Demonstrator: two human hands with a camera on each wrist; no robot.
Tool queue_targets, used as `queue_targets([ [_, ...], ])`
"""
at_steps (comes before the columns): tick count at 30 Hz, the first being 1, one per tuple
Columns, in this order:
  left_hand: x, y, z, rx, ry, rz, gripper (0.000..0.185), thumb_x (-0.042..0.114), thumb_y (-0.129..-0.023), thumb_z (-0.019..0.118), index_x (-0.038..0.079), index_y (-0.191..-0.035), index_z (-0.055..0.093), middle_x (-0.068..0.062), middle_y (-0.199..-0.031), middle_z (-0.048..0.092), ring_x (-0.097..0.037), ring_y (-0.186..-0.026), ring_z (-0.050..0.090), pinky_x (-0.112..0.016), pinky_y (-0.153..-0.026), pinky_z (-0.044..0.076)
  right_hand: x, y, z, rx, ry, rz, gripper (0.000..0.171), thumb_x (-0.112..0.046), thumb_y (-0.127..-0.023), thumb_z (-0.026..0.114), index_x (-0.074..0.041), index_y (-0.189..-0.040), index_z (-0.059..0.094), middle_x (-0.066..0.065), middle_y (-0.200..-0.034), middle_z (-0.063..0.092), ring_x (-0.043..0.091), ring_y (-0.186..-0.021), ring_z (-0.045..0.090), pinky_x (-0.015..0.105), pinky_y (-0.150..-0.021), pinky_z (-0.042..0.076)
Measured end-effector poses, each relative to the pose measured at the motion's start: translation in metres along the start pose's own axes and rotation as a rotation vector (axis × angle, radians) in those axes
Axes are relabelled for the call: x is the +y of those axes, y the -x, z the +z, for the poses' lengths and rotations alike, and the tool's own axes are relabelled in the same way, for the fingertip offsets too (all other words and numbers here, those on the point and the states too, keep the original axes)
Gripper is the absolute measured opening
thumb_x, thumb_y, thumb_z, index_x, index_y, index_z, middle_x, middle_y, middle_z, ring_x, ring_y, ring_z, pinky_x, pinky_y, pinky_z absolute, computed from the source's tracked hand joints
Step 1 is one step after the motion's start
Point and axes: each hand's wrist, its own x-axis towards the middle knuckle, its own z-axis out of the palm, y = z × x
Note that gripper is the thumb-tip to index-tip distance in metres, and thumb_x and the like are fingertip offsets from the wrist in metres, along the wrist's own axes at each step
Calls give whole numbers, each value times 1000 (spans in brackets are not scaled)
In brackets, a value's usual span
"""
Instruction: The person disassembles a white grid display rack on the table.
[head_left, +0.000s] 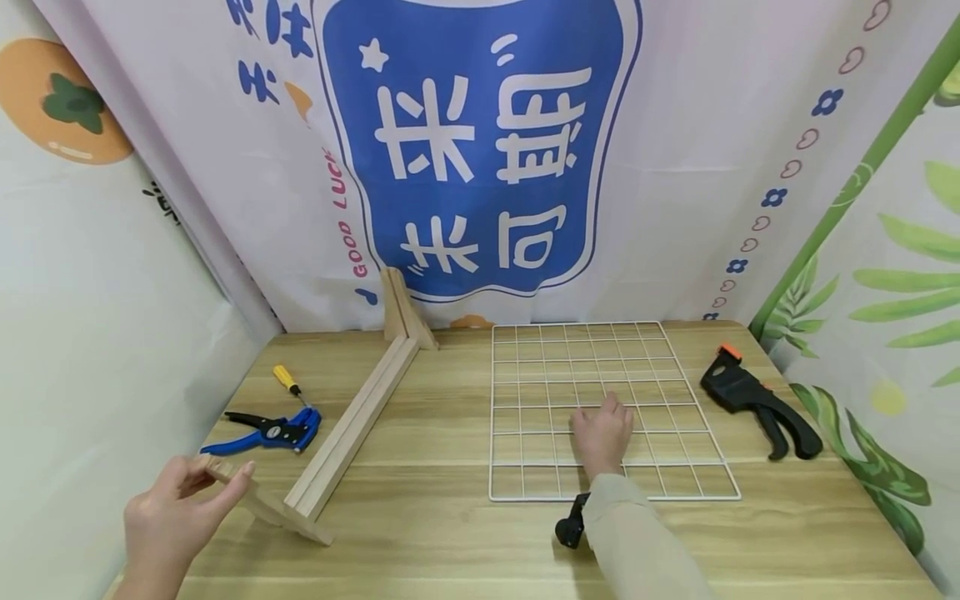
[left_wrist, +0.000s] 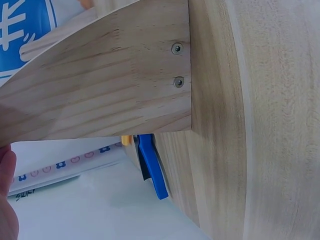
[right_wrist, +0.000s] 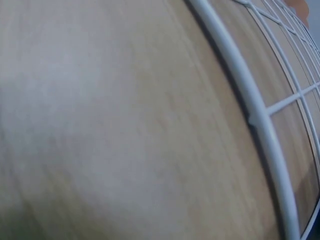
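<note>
My left hand [head_left: 202,487] grips the near foot [head_left: 258,504] of a long wooden rail [head_left: 352,421], thumb on one side and fingers on the other. The rail runs across the table to a second foot [head_left: 403,308] by the backdrop. In the left wrist view the gripped wooden foot [left_wrist: 115,80] shows two screws, with a fingertip [left_wrist: 6,200] at the left edge. My right hand [head_left: 603,429] rests flat, fingers relaxed, on a white wire grid panel [head_left: 660,367] lying on the table. The right wrist view shows only the grid's edge wire [right_wrist: 260,125] on the tabletop.
Blue-handled pliers [head_left: 270,432] and a yellow screwdriver [head_left: 288,382] lie left of the rail. A black clamp [head_left: 757,404] with an orange tip lies right of the grid. Printed fabric walls close in the wooden table [head_left: 450,517] on three sides.
</note>
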Motion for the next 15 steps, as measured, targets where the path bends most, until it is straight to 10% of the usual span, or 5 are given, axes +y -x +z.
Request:
queue_targets([
  [6, -2, 0, 0, -33, -20, 25, 67, 61, -71, 60, -6, -68, 54, 21, -72, 62, 32, -82, 41, 7, -60, 37, -1, 1, -4, -26, -1, 26, 66, -29, -79, 62, 9, -125, 34, 27, -113, 48, 38, -106, 38, 49, -94, 36],
  [10, 1, -11, -6, -191, -66, -30, 52, 47, -65, 74, 0, -78, 58, 3, -73, 69, 34, -85, 32, -4, -43, 37, -1, -7, -17, -58, 31, 20, 71, -32, -81, 59, 13, -128, 29, 30, -115, 45, 42, -107, 38, 51, -94, 36],
  [13, 9, -24, -14, -257, -62, -124, 44, 28, -63, 76, -2, -92, 59, 20, -98, 66, 34, -89, 31, -1, -57, 37, -9, -16, -40, -82, 62, -109, 73, -30, -83, 58, 15, -130, 26, 34, -119, 44, 46, -110, 39, 53, -95, 37],
  [15, 19, -34, -15, -185, -37, -120, 45, 29, -69, 70, -4, -98, 59, 31, -109, 56, 30, -95, 38, 4, -69, 33, -18, -20, -58, -85, 101, -275, 69, -27, -82, 58, 13, -130, 30, 34, -119, 47, 46, -109, 42, 53, -95, 39],
])
